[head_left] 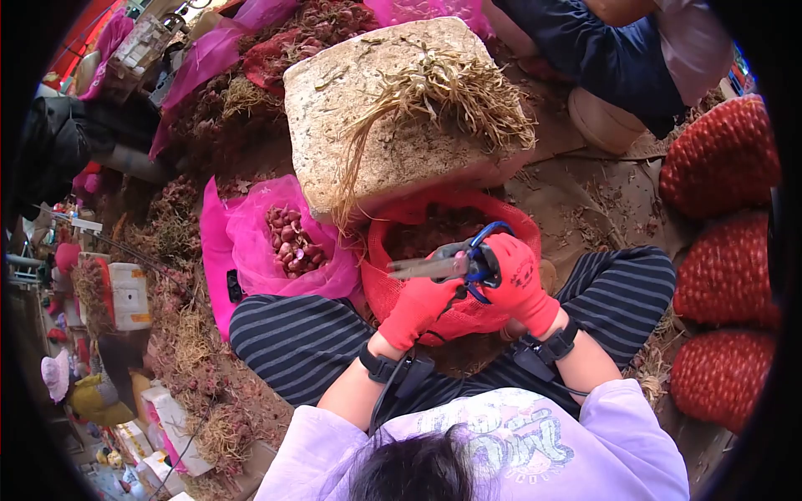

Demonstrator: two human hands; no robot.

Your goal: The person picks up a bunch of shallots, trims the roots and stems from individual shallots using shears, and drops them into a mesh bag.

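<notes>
My right hand (515, 280), in a red glove with dark fingertips, grips a pair of scissors (415, 269) by the blue handles. The blades point left. My left hand (423, 302), gloved alike, is close under the blades with its fingers curled in; what they hold, if anything, is hidden. Both hands are over an open red mesh bag (380, 288), with dark reddish contents partly covered by the hands. To the left, an open pink mesh bag (330, 259) holds trimmed shallots (294, 242).
A pale foam block (342, 100) stands ahead, bearing a bundle of dried stems (443, 92). Full red mesh sacks (725, 280) line the right. Dry stalks and husks (196, 351) litter the left ground. Another person (601, 58) sits beyond the block at upper right.
</notes>
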